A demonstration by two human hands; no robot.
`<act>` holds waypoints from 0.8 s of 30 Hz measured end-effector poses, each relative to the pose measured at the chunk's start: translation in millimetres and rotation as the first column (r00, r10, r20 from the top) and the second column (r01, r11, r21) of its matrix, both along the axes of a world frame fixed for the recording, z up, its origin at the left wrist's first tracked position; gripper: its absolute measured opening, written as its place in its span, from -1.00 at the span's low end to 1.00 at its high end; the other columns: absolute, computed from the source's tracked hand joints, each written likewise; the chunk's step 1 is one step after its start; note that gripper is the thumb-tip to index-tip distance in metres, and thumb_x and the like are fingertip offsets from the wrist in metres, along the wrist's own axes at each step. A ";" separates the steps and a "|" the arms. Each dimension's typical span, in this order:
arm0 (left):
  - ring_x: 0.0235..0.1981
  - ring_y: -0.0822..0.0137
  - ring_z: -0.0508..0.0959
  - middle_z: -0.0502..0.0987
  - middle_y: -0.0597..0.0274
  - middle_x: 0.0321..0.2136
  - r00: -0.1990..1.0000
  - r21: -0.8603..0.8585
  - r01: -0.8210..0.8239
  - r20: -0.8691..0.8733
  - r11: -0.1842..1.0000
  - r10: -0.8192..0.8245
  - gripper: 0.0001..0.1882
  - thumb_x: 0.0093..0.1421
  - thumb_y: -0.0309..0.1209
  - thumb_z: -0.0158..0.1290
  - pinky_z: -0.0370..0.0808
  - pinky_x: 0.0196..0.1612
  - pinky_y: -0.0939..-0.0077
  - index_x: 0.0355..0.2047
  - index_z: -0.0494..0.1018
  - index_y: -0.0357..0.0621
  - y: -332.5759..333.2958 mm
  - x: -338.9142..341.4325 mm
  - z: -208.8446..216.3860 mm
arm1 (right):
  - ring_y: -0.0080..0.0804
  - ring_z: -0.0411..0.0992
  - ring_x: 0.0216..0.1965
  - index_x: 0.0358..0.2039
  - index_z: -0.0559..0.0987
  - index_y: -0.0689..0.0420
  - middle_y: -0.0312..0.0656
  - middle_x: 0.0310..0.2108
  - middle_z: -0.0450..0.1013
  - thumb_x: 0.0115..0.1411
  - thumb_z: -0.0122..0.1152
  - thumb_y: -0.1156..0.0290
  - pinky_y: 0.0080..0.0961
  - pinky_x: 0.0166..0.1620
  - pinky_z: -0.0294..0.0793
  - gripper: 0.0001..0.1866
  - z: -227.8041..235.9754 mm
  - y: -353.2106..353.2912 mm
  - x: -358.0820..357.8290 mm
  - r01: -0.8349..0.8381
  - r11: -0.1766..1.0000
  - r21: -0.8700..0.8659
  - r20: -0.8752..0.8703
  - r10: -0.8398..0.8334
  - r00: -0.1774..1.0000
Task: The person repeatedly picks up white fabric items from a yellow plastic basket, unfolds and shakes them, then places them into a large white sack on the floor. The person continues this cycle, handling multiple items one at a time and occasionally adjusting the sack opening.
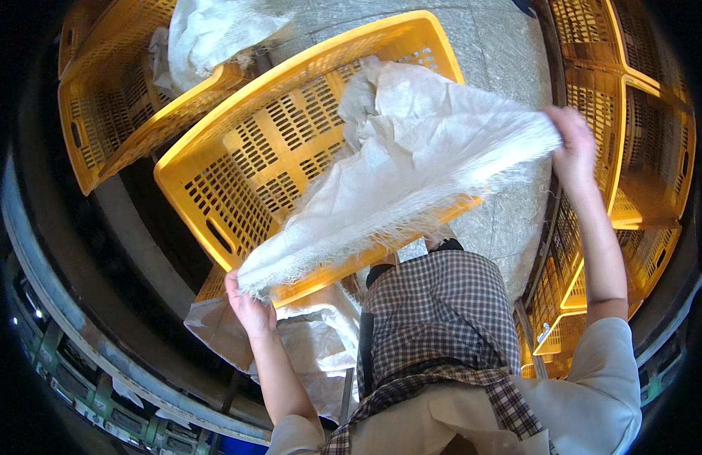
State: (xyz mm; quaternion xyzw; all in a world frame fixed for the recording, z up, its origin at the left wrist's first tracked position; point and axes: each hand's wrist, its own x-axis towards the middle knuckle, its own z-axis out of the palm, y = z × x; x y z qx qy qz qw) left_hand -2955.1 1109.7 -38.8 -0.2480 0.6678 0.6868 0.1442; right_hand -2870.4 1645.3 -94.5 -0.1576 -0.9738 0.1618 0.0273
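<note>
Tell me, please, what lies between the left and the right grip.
In the head view, a frayed white cloth spans from the left grip to the right grip, partly over a yellow crate.

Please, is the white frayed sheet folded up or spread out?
Spread out, though wrinkled: the white frayed sheet stretches between the left hand and the right hand, partly over the yellow crate.

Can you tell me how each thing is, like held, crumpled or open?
White woven sheet: frayed, spread out, held at both ends
Left hand: closed on the sheet
Right hand: closed on the sheet
Yellow slotted rectangular plastic crate beneath: open-topped, partly covered
White cloth at upper left: crumpled
Checked cloth apron: worn
</note>
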 end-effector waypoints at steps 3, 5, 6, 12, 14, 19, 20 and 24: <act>-0.26 0.33 0.48 0.45 0.23 -0.34 0.985 -0.186 0.048 -0.152 0.981 -0.077 -0.74 -0.01 -0.59 0.09 0.45 -0.11 0.43 -0.29 0.32 -0.15 3.3 -3.7 15.5 | -0.39 0.45 -0.27 -0.18 0.49 0.19 -0.20 -0.29 0.48 0.08 0.07 0.54 -0.49 -0.17 0.44 -0.75 4.4 4.4 -38.9 0.337 0.840 -0.426 -0.150 -0.433 0.889; -0.28 0.31 0.49 0.45 0.26 -0.38 0.729 -0.771 0.477 0.079 0.422 -0.679 -0.65 -0.16 -0.56 0.18 0.45 -0.17 0.39 -0.30 0.38 -0.18 -7.7 -10.0 14.2 | -0.45 0.40 -0.16 -0.16 0.45 0.21 -0.20 -0.25 0.46 0.12 -0.01 0.57 -0.51 -0.10 0.37 -0.76 -9.3 0.5 -65.2 0.502 0.162 -0.849 0.296 -0.641 0.708; -0.31 0.30 0.48 0.44 0.25 -0.41 0.489 -0.829 0.559 0.359 -0.031 -0.795 -0.61 -0.25 -0.56 0.18 0.43 -0.21 0.36 -0.31 0.43 -0.20 -18.5 -13.5 10.8 | -0.45 0.42 -0.20 -0.16 0.45 0.21 -0.22 -0.28 0.46 0.12 0.01 0.54 -0.52 -0.12 0.38 -0.76 -20.9 -9.0 -73.9 0.468 0.212 -0.858 0.287 -0.558 0.779; -0.29 0.27 0.43 0.40 0.19 -0.39 0.932 -0.984 -0.032 -0.093 0.177 -0.349 -0.81 0.07 -0.45 0.06 0.40 -0.17 0.42 -0.27 0.45 -0.20 -124.5 -63.8 -36.0 | -0.22 0.45 -0.32 -0.34 0.48 0.11 -0.15 -0.41 0.46 -0.11 0.20 0.49 -0.36 -0.27 0.44 -0.76 -51.9 -7.2 -78.6 -0.413 0.908 -0.074 0.303 0.415 0.858; -0.24 0.27 0.43 0.40 0.19 -0.32 0.936 -0.911 -0.206 -0.290 0.357 -0.200 -0.76 0.17 -0.33 -0.03 0.40 -0.15 0.42 -0.21 0.43 -0.21 -145.7 -89.5 -45.7 | -0.17 0.44 -0.32 -0.37 0.52 0.09 -0.18 -0.42 0.44 -0.12 0.17 0.52 -0.36 -0.28 0.46 -0.79 -62.9 13.5 -94.3 -0.340 0.937 0.085 0.195 0.319 0.928; -0.08 0.18 0.45 0.41 -0.01 -0.08 0.815 -0.157 -0.568 0.031 0.808 0.579 -0.56 0.29 -0.20 -0.30 0.46 -0.04 0.23 0.00 0.27 -0.29 -131.3 -168.2 -35.7 | -0.29 0.50 -0.35 -0.28 0.51 0.19 -0.06 -0.34 0.47 0.17 -0.05 0.42 -0.44 -0.34 0.48 -0.81 -107.9 54.6 -150.0 0.374 0.914 -0.156 0.691 -0.170 0.702; -0.05 0.16 0.43 0.40 -0.02 -0.07 0.871 -0.028 -0.491 0.012 0.871 0.491 -0.57 0.30 -0.23 -0.33 0.44 0.00 0.20 0.00 0.26 -0.31 -120.5 -181.0 -29.5 | -0.32 0.50 -0.35 -0.28 0.51 0.20 -0.08 -0.36 0.48 0.19 -0.05 0.37 -0.47 -0.34 0.48 -0.78 -119.4 56.1 -156.5 0.602 0.675 -0.426 0.660 -0.223 0.717; 0.01 0.15 0.37 0.33 -0.03 -0.02 0.903 -0.288 -0.385 -0.316 0.877 0.292 -0.61 0.28 -0.32 -0.25 0.35 0.08 0.19 0.05 0.22 -0.29 -70.2 -235.8 -25.6 | -0.42 0.48 -0.33 -0.19 0.48 0.22 -0.15 -0.35 0.48 0.24 -0.04 0.21 -0.53 -0.28 0.49 -0.67 -176.2 57.7 -185.3 0.396 -0.064 -0.916 0.373 -0.503 0.780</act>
